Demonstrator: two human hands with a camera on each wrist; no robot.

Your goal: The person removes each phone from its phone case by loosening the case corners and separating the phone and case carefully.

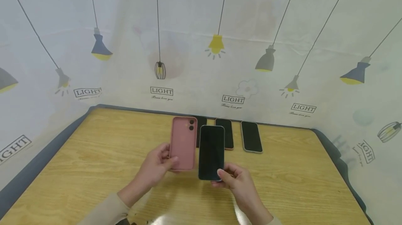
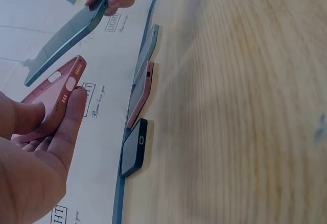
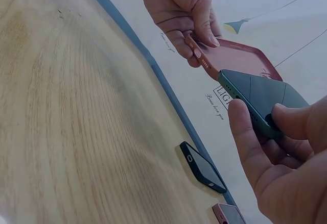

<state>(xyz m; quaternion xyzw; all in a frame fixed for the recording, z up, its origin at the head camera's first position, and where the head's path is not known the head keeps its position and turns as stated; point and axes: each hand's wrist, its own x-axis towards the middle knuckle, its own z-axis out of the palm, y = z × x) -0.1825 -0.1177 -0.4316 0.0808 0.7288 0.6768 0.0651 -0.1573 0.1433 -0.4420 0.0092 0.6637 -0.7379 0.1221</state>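
Observation:
My left hand (image 1: 157, 164) grips a pink phone case (image 1: 183, 144) by its lower left side, thumb inside it. The case holds no phone, and its two camera holes are at the top right. Just to its right, my right hand (image 1: 240, 185) holds a smartphone (image 1: 211, 151) with a dark screen and a green edge by its lower right corner. Both are raised above the table, side by side. In the right wrist view the phone (image 3: 263, 96) lies in front of part of the case (image 3: 240, 58); whether they touch I cannot tell.
Along the far edge of the wooden table (image 1: 103, 148) lie a black-edged phone (image 2: 134, 150), a pink-edged phone (image 1: 227, 134) and a light-edged phone (image 1: 251, 137). The black one is mostly hidden in the head view. A printed cloth (image 1: 194, 89) stands behind the table.

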